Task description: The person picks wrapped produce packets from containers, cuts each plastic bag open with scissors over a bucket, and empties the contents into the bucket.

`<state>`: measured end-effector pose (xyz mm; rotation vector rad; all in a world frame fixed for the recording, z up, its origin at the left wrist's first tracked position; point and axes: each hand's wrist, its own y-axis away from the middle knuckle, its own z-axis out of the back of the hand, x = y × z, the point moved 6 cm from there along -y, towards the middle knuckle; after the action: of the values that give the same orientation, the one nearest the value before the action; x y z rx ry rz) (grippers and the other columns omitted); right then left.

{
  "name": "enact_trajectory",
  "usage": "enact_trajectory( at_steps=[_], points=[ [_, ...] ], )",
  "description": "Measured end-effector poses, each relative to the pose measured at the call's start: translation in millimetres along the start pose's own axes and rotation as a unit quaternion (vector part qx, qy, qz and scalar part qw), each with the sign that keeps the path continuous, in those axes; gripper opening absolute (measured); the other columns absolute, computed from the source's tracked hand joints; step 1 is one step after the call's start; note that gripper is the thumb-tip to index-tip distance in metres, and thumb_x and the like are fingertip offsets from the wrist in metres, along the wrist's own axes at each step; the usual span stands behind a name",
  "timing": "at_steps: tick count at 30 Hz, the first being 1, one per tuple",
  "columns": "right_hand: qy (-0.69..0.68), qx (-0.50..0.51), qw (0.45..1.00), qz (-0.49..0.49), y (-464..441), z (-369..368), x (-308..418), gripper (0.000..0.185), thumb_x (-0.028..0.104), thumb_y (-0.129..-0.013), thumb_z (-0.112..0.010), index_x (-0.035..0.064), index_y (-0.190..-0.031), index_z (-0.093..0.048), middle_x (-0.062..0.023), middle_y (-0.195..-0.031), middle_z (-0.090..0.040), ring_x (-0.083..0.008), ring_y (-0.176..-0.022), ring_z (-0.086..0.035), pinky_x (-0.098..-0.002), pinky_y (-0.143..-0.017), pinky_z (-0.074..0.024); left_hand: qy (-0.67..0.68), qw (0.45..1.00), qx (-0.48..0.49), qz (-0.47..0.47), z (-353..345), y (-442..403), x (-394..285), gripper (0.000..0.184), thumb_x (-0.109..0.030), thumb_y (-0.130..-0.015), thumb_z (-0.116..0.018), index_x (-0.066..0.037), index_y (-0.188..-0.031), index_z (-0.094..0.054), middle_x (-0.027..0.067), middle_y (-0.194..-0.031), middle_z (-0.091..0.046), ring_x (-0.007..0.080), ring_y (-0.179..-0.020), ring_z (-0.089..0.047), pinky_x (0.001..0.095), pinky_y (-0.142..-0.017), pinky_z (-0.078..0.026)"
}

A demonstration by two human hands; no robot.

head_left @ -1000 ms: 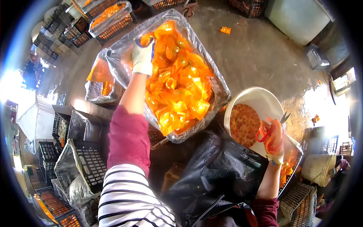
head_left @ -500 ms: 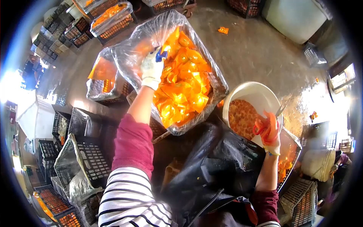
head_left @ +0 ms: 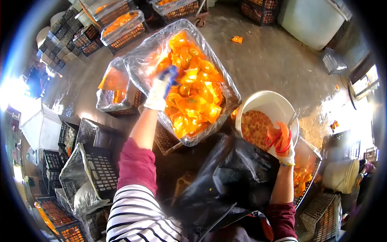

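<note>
Shiny orange packets [head_left: 193, 97] fill a crate lined with clear plastic [head_left: 226, 76] in front of me. My left hand [head_left: 162, 86], in a white glove with blue fingertips, is over the left side of the packets; its fingers are smeared by motion. In an orange-and-white glove, my right hand [head_left: 281, 142] is closed on red-handled scissors [head_left: 293, 117], blades pointing up. It is over the near right rim of a white bucket [head_left: 264, 95], which holds an orange-brown mass of small round pieces [head_left: 254, 128].
A black plastic sheet [head_left: 238, 173] covers my lap. Another lined crate [head_left: 308, 173] with orange packets is beside my right forearm. Crates [head_left: 100, 171] stand at the left, more [head_left: 125, 30] at the back. A loose orange packet [head_left: 237, 39] lies on the floor near a large pale tub [head_left: 312, 22].
My left hand has moved down from the crate's upper left part towards its middle left. My right hand, still with the scissors, has shifted slightly left.
</note>
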<state>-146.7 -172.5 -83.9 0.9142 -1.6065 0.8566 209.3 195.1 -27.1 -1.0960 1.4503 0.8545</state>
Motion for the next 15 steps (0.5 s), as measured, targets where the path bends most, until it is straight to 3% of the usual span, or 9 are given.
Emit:
enact_trajectory(
  at_steps=[1,2,3,5,7,10,12,15],
  points=[
    [-0.022,-0.011,1.0,-0.005,1.2,-6.5,5.9,0.041,0.02,-0.096,-0.052,0.002,-0.131,-0.041,-0.0169,-0.104,-0.062,-0.0234,-0.089,-0.062,-0.031,-0.074,-0.0509,0.148,0.985,-0.012,0.087,9.2,-13.1,4.9,0.053,-0.04,-0.085,-0.067,-0.001,-0.12,-0.056,0.0114,-0.098,-0.064,0.0198,-0.079,-0.063,0.0297,-0.072,-0.052],
    [-0.044,-0.022,0.999,-0.009,2.6,-13.0,11.7,0.041,0.021,-0.096,-0.051,0.0021,-0.132,-0.04,-0.0174,-0.106,-0.061,-0.0244,-0.093,-0.062,-0.0314,-0.077,-0.0509,0.13,0.981,-0.112,0.088,52.6,-43.9,35.1,0.058,-0.046,-0.086,-0.062,-0.003,-0.124,-0.051,0.0123,-0.094,-0.063,0.0208,-0.075,-0.062,0.0318,-0.072,-0.052],
    [-0.073,-0.038,0.997,-0.003,1.6,-22.2,19.1,0.042,0.021,-0.097,-0.049,0.0023,-0.133,-0.04,-0.0183,-0.108,-0.061,-0.0254,-0.098,-0.061,-0.0319,-0.081,-0.0504,0.125,0.97,-0.166,0.124,48.3,-33.1,21.3,0.059,-0.051,-0.086,-0.061,-0.003,-0.12,-0.052,0.0123,-0.092,-0.062,0.0228,-0.075,-0.062,0.0351,-0.072,-0.052],
    [-0.087,-0.03,0.996,-0.004,-2.9,-27.2,21.3,0.043,0.024,-0.098,-0.046,0.0026,-0.135,-0.038,-0.0205,-0.114,-0.058,-0.0269,-0.106,-0.059,-0.0332,-0.089,-0.0485,0.13,0.964,-0.172,0.156,45.7,-33.5,15.8,0.056,-0.052,-0.089,-0.056,-0.001,-0.112,-0.054,0.0118,-0.09,-0.062,0.0237,-0.075,-0.062,0.0366,-0.069,-0.053],
    [-0.055,0.014,0.998,-0.024,-3.1,-25.3,18.9,0.046,0.028,-0.098,-0.044,0.0029,-0.136,-0.037,-0.0229,-0.121,-0.055,-0.028,-0.113,-0.057,-0.0348,-0.095,-0.0456,0.232,0.973,-0.011,-0.007,50.9,-50.3,-4.7,0.052,-0.049,-0.091,-0.053,0.0,-0.107,-0.055,0.0124,-0.088,-0.063,0.0246,-0.074,-0.063,0.0379,-0.068,-0.053],
    [-0.007,0.045,0.999,-0.024,-0.2,-29.9,19.4,0.052,0.037,-0.098,-0.044,0.0031,-0.137,-0.037,-0.0253,-0.125,-0.053,-0.0275,-0.112,-0.056,-0.0358,-0.096,-0.0447,0.136,0.977,-0.13,-0.103,92.3,-93.0,-57.0,0.037,-0.039,-0.096,-0.047,-0.003,-0.097,-0.058,0.0113,-0.08,-0.065,0.0258,-0.074,-0.064,0.0388,-0.069,-0.053],
    [-0.033,0.062,0.997,-0.021,2.0,-35.0,26.2,0.059,0.041,-0.094,-0.048,0.0007,-0.136,-0.039,-0.0233,-0.126,-0.053,-0.0295,-0.112,-0.056,-0.0386,-0.098,-0.0431,0.077,0.958,-0.219,-0.168,120.2,-93.0,-115.8,0.038,-0.039,-0.095,-0.049,-0.004,-0.096,-0.06,0.0099,-0.08,-0.065,0.0237,-0.074,-0.063,0.0369,-0.069,-0.052],
    [-0.042,0.049,0.997,-0.043,1.9,-35.2,20.8,0.064,0.045,-0.092,-0.05,-0.0003,-0.135,-0.04,-0.024,-0.122,-0.055,-0.0298,-0.111,-0.057,-0.0393,-0.098,-0.0423,-0.009,0.935,-0.267,-0.234,153.0,-76.3,-196.0,0.038,-0.041,-0.093,-0.052,-0.004,-0.094,-0.063,0.0078,-0.079,-0.066,0.0206,-0.075,-0.062,0.034,-0.07,-0.05]
  ],
)
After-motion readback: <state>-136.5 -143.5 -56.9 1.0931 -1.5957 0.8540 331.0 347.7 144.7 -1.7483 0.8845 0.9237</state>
